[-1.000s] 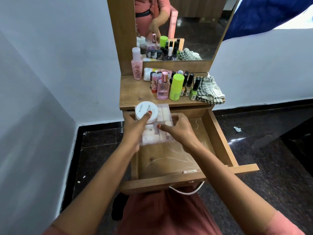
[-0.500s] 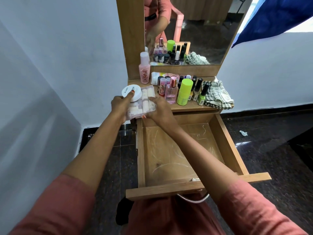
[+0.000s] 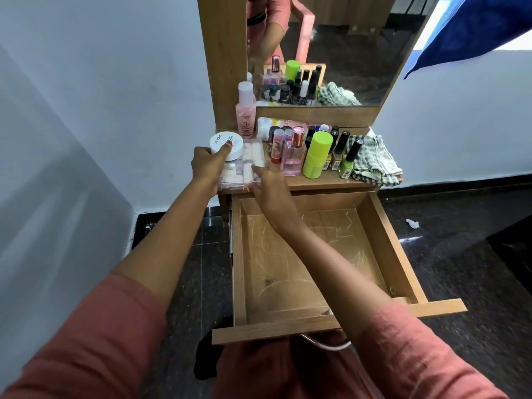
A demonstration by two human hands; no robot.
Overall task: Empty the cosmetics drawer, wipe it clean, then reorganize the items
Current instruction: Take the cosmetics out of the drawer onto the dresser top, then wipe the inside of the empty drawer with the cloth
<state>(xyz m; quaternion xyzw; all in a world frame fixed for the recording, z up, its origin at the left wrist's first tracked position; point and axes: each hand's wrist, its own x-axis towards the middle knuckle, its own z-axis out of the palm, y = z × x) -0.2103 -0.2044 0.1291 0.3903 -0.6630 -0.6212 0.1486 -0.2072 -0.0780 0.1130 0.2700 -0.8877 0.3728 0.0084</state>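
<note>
Item: clear box (image 3: 244, 165) of small pale pieces, with a white jar (image 3: 227, 144) riding loose on its lid.
Location: at the front left corner of the worktop (image 3: 316, 182), overhanging the edge, just left of the bottles.
Left grip: left hand (image 3: 207, 165) clasps the box's left side, thumb pressing down on the jar lid.
Right grip: right hand (image 3: 270, 182) pinches the box's near right corner, fingers on top and thumb below.
Handling, judged: light, stiff, thin-walled plastic with smooth, likely slippery faces. Contents may shift if tipped. The jar slides off unless pinned.
Where to hold, judged: two opposite sides, kept level, one thumb on the jar.
Drawer (image 3: 374, 226): pulled out, floor showing bare wood with pale streaks.
Neighbours: perfume bottle (image 3: 293, 156) close to the box's right side, easily knocked. The checked cloth (image 3: 374, 159) lies at the right edge.
Hidden: left fingers under the box, and the box's underside, so I cannot tell whether it rests on the worktop.
Unclear: what the pale pieces are, and most of the jar label.
</note>
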